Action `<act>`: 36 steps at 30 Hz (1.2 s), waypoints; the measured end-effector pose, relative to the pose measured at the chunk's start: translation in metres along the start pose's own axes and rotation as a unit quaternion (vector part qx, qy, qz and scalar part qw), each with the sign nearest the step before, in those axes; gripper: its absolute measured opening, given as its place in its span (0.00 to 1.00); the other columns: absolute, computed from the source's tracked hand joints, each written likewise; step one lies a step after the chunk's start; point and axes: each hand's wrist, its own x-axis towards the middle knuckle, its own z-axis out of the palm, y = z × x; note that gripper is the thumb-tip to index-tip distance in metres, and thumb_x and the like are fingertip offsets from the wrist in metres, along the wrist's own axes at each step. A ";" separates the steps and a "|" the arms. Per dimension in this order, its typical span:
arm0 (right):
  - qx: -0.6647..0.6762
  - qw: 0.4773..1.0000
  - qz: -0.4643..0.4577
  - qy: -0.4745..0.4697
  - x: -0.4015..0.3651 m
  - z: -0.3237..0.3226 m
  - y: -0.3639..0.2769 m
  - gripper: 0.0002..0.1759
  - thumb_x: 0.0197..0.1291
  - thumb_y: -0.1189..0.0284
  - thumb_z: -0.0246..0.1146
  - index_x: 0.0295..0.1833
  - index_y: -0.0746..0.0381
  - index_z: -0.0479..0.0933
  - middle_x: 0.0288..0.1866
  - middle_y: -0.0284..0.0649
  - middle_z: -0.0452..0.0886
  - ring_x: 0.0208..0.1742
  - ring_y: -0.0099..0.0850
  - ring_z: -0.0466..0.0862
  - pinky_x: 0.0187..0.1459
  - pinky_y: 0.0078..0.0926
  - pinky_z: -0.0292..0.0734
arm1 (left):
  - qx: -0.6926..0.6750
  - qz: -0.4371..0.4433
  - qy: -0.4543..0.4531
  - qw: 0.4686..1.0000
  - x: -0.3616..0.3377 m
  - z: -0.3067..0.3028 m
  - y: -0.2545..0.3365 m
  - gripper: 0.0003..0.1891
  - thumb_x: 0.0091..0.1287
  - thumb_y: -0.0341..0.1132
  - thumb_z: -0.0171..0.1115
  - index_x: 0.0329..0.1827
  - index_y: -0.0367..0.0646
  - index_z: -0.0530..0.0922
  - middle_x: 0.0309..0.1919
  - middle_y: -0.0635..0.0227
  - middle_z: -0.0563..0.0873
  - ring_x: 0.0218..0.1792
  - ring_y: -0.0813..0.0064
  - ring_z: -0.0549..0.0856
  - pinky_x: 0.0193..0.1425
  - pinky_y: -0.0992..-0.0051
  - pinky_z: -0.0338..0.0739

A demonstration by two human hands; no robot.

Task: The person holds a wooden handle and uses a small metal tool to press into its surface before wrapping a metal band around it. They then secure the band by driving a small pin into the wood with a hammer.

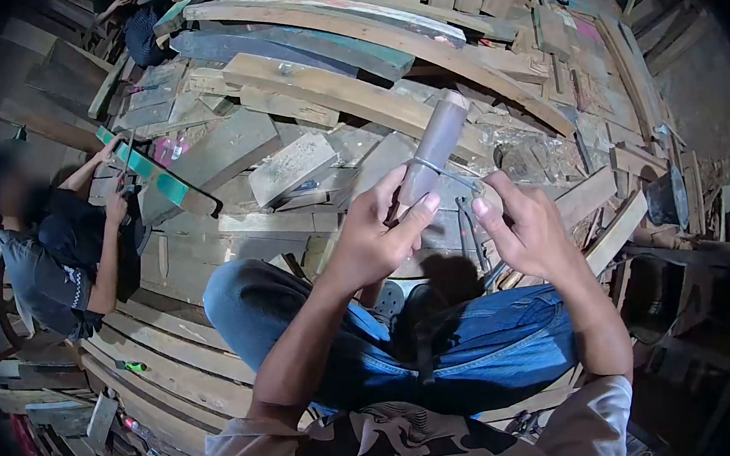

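My left hand [375, 240] is wrapped round the lower end of a smooth grey-purple cylinder [439, 143], which slants up and to the right over my lap. Round the cylinder's middle passes a thin wire-like strand [452, 176], its loose end leading off to the right. Thumb and fingers of my right hand [526, 228] pinch that end. Just beyond my knees, between the hands in this view, a dark long-handled metal tool [473, 233] lies among the wood.
To the left sits a person [51, 249] holding a green-painted strip [148, 168]. Another person's hand shows at the top left. Long curved beams [382, 37] and a loose wood block [293, 168] lie ahead. A green-handled tool [131, 366] rests on the slatted boards [171, 361].
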 end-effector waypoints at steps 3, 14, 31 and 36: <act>0.003 1.000 0.021 0.022 0.002 0.000 0.000 0.21 0.68 0.56 0.62 0.45 0.67 0.77 0.18 0.54 0.78 0.23 0.54 0.83 0.28 0.48 0.76 | 0.017 0.015 0.024 0.999 -0.001 0.000 -0.001 0.26 0.73 0.35 0.62 0.71 0.32 0.69 0.31 0.66 0.82 0.24 0.83 0.77 0.28 0.80 0.73; -0.056 0.998 0.015 0.027 0.004 -0.005 0.000 0.23 0.63 0.53 0.68 0.45 0.64 0.79 0.25 0.52 0.83 0.29 0.52 0.86 0.30 0.45 0.78 | 0.003 0.022 0.038 0.999 0.001 0.000 -0.005 0.29 0.71 0.35 0.65 0.73 0.33 0.68 0.35 0.68 0.84 0.29 0.86 0.78 0.30 0.81 0.73; -0.109 0.992 0.010 0.055 0.001 -0.012 0.003 0.24 0.54 0.54 0.76 0.43 0.63 0.80 0.21 0.47 0.79 0.24 0.50 0.82 0.28 0.42 0.76 | 0.167 0.133 0.128 0.968 0.005 -0.002 -0.023 0.28 0.64 0.37 0.72 0.62 0.26 0.76 0.45 0.44 0.88 0.46 0.66 0.90 0.51 0.71 0.81; -0.113 0.993 0.028 0.037 0.000 -0.014 0.001 0.25 0.56 0.50 0.74 0.43 0.61 0.80 0.23 0.48 0.82 0.26 0.50 0.85 0.29 0.43 0.79 | 0.228 0.143 0.127 0.955 0.002 -0.001 -0.023 0.30 0.66 0.35 0.71 0.67 0.27 0.73 0.40 0.56 0.88 0.39 0.78 0.84 0.45 0.77 0.80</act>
